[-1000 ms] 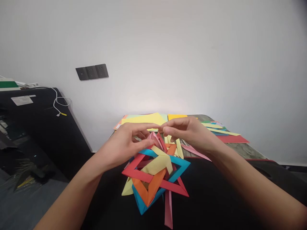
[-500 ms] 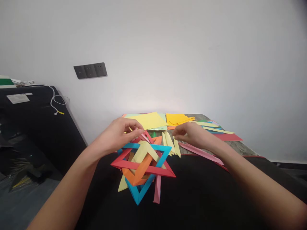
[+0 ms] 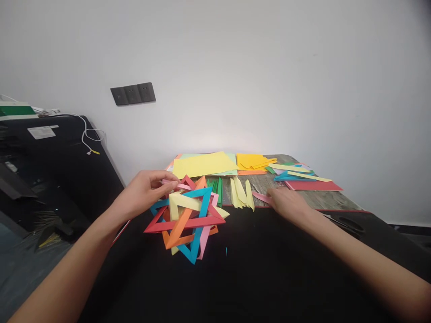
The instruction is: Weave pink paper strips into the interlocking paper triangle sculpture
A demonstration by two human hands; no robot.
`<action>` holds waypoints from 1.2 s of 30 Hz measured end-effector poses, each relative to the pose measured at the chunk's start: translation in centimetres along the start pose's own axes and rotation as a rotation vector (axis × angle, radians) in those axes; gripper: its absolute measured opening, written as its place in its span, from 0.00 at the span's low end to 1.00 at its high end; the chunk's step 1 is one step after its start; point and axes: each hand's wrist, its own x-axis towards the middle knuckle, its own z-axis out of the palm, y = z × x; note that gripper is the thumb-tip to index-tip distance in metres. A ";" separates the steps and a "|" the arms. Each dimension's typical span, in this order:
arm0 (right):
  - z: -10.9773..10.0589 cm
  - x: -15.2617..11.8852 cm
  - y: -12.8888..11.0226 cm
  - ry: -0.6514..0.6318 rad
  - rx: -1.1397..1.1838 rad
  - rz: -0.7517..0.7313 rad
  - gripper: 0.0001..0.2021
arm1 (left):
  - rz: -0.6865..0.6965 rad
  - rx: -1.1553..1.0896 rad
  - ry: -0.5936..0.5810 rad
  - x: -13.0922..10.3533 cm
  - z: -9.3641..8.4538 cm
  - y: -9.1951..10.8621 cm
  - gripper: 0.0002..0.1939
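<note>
While the left hand (image 3: 143,192) pinches a pink piece (image 3: 183,186) at the far left edge of it, the paper star (image 3: 186,223) sits in front of the person, a bit left of the middle, over the black mat (image 3: 269,269). I cannot tell if it rests on the mat or hangs just above it. Red, blue, orange, cream and pink bands cross over and under each other, with gaps between them.

It should be very light. The folded bands look a little stiff, but they would likely bend or crush if squeezed hard, and the whole star may wobble or slip apart. A soft pinch on a flat band, close to where bands cross, seems best; the thin points look easy to crumple.

Off to the right, the right hand (image 3: 288,202) has its fingers bent at a loose pink strip (image 3: 261,197). They hide the strip's other end, so I cannot tell if they grip it or only touch it.

Between the star and that strip lie cream strips (image 3: 238,193) and green strips (image 3: 220,192). Farther back on the table (image 3: 266,181) are a big yellow sheet (image 3: 202,165), some orange-yellow papers (image 3: 251,162) and, to the right, a red sheet (image 3: 316,185) beside blue strips (image 3: 294,177).
</note>
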 end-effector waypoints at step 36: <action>-1.7 -8.0 -12.6 -0.571 1.662 0.010 0.12 | -0.195 -0.221 0.318 -4.6 0.6 -6.8 0.26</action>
